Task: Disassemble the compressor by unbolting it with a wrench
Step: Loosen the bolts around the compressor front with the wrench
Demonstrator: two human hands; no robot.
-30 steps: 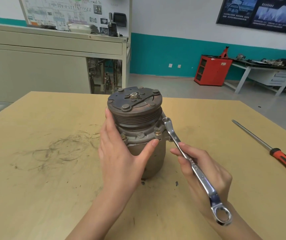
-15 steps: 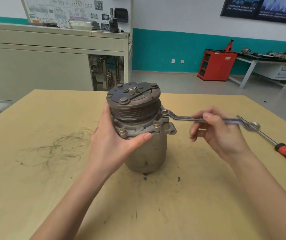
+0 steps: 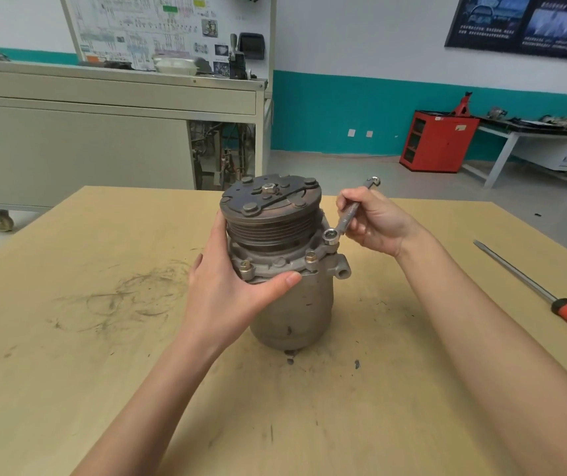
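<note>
Compressor (image 3: pixel 292 304) upright on bench (image 3: pixel 69 338), long axis vertical, left grip (image 3: pixel 223 297) curled round its side. Wrench (image 3: pixel 348 216) clasped mid-shank in right grip (image 3: pixel 378 225), ring end down against compressor, handle slanting up, away.

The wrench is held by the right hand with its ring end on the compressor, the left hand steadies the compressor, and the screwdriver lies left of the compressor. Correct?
Only the side is wrong: the head view shows the screwdriver on the table right of the compressor. The right hand does hold the wrench, ring end on the compressor, and the left hand steadies it.
</note>
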